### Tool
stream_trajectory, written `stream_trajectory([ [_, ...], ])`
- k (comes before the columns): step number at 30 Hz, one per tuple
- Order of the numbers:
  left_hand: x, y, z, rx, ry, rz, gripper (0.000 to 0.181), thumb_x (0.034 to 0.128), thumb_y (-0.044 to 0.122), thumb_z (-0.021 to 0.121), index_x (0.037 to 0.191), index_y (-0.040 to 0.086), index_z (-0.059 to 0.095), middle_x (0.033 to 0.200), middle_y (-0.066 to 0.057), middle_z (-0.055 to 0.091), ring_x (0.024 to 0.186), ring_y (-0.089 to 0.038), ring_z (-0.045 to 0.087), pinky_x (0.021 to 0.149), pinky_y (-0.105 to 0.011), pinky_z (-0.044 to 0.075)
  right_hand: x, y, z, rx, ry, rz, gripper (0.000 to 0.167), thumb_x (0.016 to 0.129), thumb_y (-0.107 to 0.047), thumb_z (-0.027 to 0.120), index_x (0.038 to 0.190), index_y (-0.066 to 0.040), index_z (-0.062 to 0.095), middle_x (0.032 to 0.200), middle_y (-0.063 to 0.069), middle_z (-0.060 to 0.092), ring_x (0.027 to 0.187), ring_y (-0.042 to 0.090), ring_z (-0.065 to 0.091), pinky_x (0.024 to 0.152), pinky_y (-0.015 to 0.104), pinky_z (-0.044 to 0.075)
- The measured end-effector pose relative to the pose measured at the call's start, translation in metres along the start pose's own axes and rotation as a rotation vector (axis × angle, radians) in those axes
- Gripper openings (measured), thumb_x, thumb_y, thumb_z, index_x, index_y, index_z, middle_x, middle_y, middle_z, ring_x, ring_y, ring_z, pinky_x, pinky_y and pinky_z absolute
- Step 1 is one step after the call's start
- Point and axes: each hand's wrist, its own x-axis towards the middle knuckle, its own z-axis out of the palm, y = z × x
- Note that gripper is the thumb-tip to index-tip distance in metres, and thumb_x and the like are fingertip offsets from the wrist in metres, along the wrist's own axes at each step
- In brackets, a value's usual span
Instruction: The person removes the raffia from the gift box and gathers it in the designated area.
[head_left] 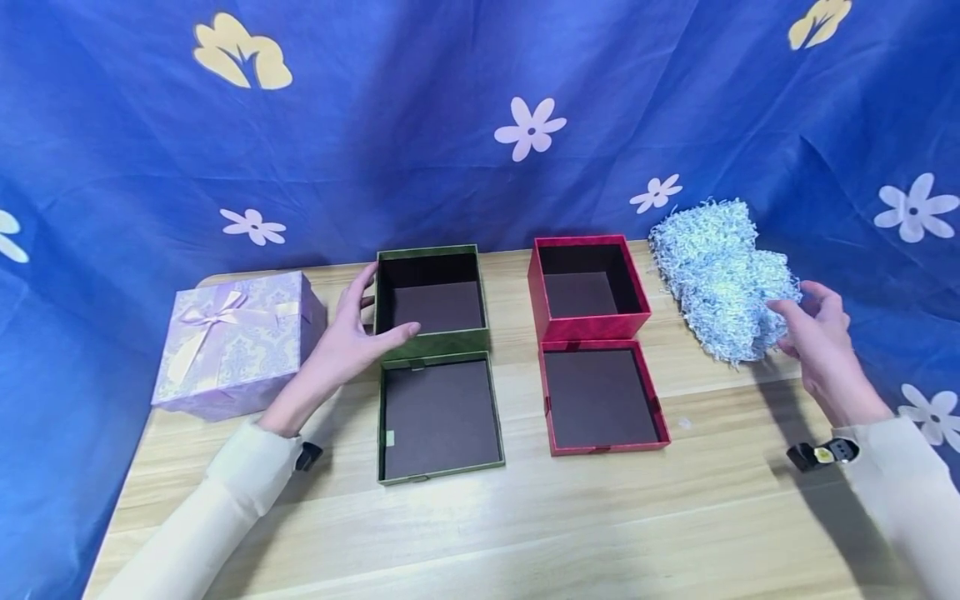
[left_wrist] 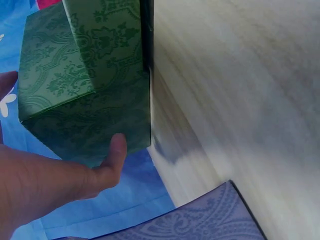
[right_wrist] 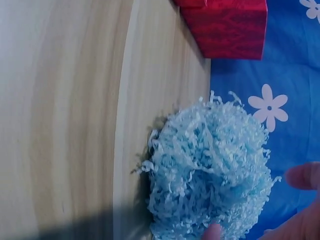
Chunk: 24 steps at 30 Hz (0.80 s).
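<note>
An uncovered green box (head_left: 431, 292) stands at the back of the table, dark inside. My left hand (head_left: 347, 346) is at its left side, fingers along the left wall and thumb over the front left corner; in the left wrist view a fingertip lies against the patterned green side (left_wrist: 85, 125). At the far right is a heap of light blue shredded paper (head_left: 723, 279), also filling much of the right wrist view (right_wrist: 207, 170). My right hand (head_left: 821, 354) is at the heap's right edge, fingers apart and slightly bent, thumb over the shreds.
A green lid (head_left: 441, 417) lies inside up before the green box. To the right stand an uncovered red box (head_left: 592, 327) and its red lid (head_left: 606, 398). A lilac box with a ribbon bow (head_left: 236, 342) is on the left. A blue flowered cloth hangs behind.
</note>
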Motion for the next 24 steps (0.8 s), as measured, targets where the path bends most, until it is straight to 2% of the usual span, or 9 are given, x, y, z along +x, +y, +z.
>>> stream_trajectory([
  [3,-0.003,0.002,-0.001,-0.039,0.015,0.02,0.112,0.0953,0.029,0.085,0.177,0.025,0.009,0.18,-0.011,0.008,0.158,-0.048,0.024,0.119,-0.071,0.034,-0.006,0.001,0.003,0.23,-0.006,-0.043,0.05,0.107,-0.014,0.069,0.147,-0.023,0.041,0.133,-0.001,0.03,0.098,0.011,0.048,0.071,0.018,0.057],
  [6,-0.005,0.004,-0.002,-0.063,0.032,0.039,0.108,0.0964,0.027,0.084,0.177,0.022,0.013,0.18,-0.009,0.013,0.158,-0.045,0.025,0.121,-0.068,0.032,-0.014,0.004,0.004,0.458,-0.067,-0.076,0.04,0.107,-0.005,0.066,0.137,-0.019,0.043,0.122,-0.001,0.042,0.101,0.013,0.054,0.076,0.022,0.06],
  [10,-0.008,0.007,-0.005,-0.063,0.049,0.062,0.105,0.0967,0.026,0.084,0.176,0.018,0.016,0.179,-0.009,0.018,0.159,-0.041,0.025,0.122,-0.066,0.031,-0.025,0.006,0.004,0.696,-0.145,-0.098,0.035,0.11,-0.001,0.061,0.137,-0.013,0.042,0.118,0.005,0.057,0.091,0.015,0.068,0.076,0.029,0.063],
  [13,-0.01,0.01,-0.007,-0.073,0.059,0.081,0.103,0.0969,0.023,0.084,0.176,0.016,0.018,0.179,-0.009,0.02,0.158,-0.04,0.026,0.121,-0.067,0.031,-0.032,0.006,0.005,0.836,-0.198,-0.108,0.031,0.111,0.0,0.055,0.138,-0.012,0.045,0.118,0.01,0.062,0.092,0.022,0.074,0.077,0.033,0.064],
  [18,-0.017,0.017,-0.013,-0.114,0.081,0.098,0.097,0.0977,0.019,0.082,0.175,0.016,0.023,0.177,-0.009,0.027,0.157,-0.038,0.031,0.12,-0.064,0.035,-0.045,0.002,0.014,0.952,-0.282,-0.117,0.029,0.113,0.0,0.047,0.14,-0.011,0.05,0.124,0.015,0.063,0.102,0.032,0.075,0.082,0.04,0.065],
  [22,-0.024,0.023,-0.019,-0.133,0.089,0.099,0.092,0.0996,0.017,0.08,0.174,0.017,0.026,0.174,-0.008,0.031,0.155,-0.034,0.035,0.118,-0.059,0.04,-0.055,-0.002,0.025,0.948,-0.35,-0.148,0.031,0.114,-0.001,0.045,0.143,-0.011,0.048,0.129,0.017,0.063,0.107,0.034,0.074,0.085,0.042,0.064],
  [24,-0.028,0.025,-0.023,-0.14,0.09,0.103,0.09,0.1006,0.015,0.079,0.174,0.017,0.026,0.174,-0.008,0.032,0.153,-0.033,0.037,0.117,-0.051,0.043,-0.06,-0.004,0.03,0.931,-0.389,-0.162,0.034,0.114,-0.002,0.045,0.147,-0.011,0.046,0.132,0.017,0.063,0.11,0.034,0.074,0.087,0.043,0.064],
])
